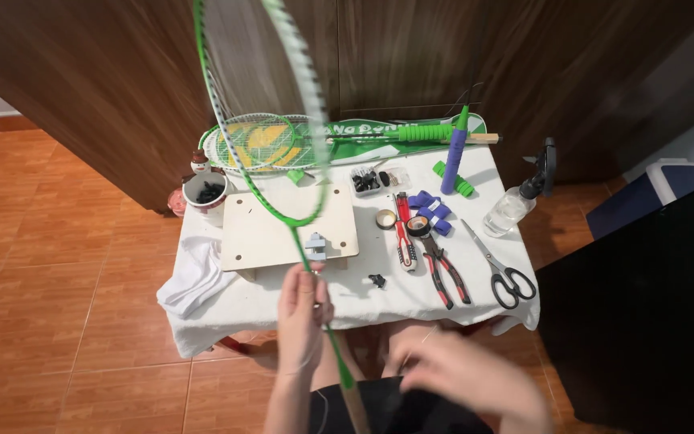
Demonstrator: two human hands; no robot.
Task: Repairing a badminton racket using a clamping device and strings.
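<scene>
My left hand (302, 309) grips the thin green shaft of a green-and-white badminton racket (299, 161), just below the head. The head rises up out of the top of the picture and looks blurred; the bare wooden handle end (355, 406) points down toward my lap. My right hand (463, 371) hovers blurred over my lap at the lower right, fingers spread, nothing visible in it. Behind the racket, on the white-clothed table (283, 301), lies a pale wooden board (271, 233) with a small grey metal clamp (316, 243).
More rackets (263, 143) and a green racket cover lie at the table's back. Also there: a cup (205, 195), a parts tray (371, 180), tape roll (385, 219), purple grips (431, 207), red pliers (446, 273), scissors (504, 273), spray bottle (516, 205). A dark cabinet stands behind.
</scene>
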